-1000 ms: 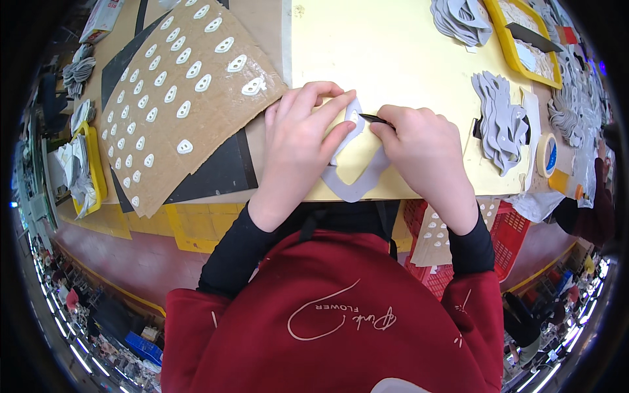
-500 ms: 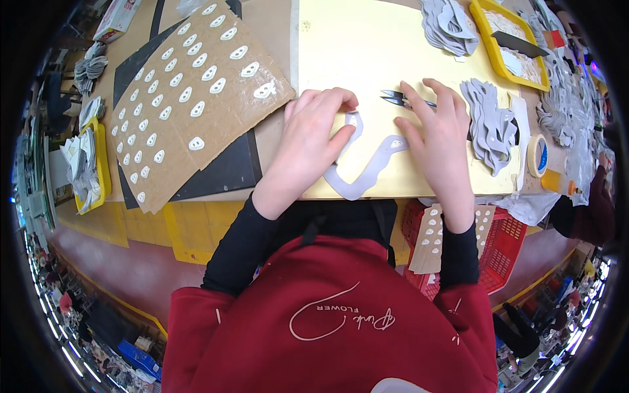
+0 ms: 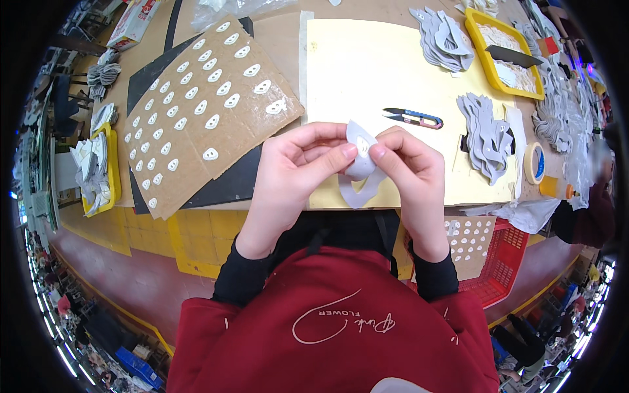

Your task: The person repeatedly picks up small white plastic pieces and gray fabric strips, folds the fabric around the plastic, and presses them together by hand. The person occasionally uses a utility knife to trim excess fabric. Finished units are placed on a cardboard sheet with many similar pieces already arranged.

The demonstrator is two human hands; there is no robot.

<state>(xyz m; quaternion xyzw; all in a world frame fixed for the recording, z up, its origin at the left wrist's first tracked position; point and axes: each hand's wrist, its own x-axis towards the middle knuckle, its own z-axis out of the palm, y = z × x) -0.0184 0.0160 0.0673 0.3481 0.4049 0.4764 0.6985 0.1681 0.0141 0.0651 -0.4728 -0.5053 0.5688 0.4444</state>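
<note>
Between both hands I hold a grey curved shoe-upper piece [image 3: 359,193], bent so that one end stands up. A small white patch with holes sits near where my thumbs press. My left hand [image 3: 298,167] pinches the piece from the left, thumb against fingers. My right hand [image 3: 411,173] pinches it from the right, close beside the left thumb. Beyond my right hand lies a pair of thread snips [image 3: 414,118] with a blue and dark handle. To the left is a brown cardboard sheet [image 3: 190,124] dotted with rows of small white patches.
A pale yellow sheet [image 3: 367,59] covers the work area. At the right are stacks of grey pieces [image 3: 486,141], a tape roll [image 3: 534,159] and a yellow tray [image 3: 473,39]. Another yellow tray [image 3: 113,167] stands far left. A red basket [image 3: 508,262] sits below the table edge.
The grey piece lay flat on the yellow sheet with my hands spread around it. Now it is lifted and folded between both hands, which have come together. My right hand has left the snips' side.
</note>
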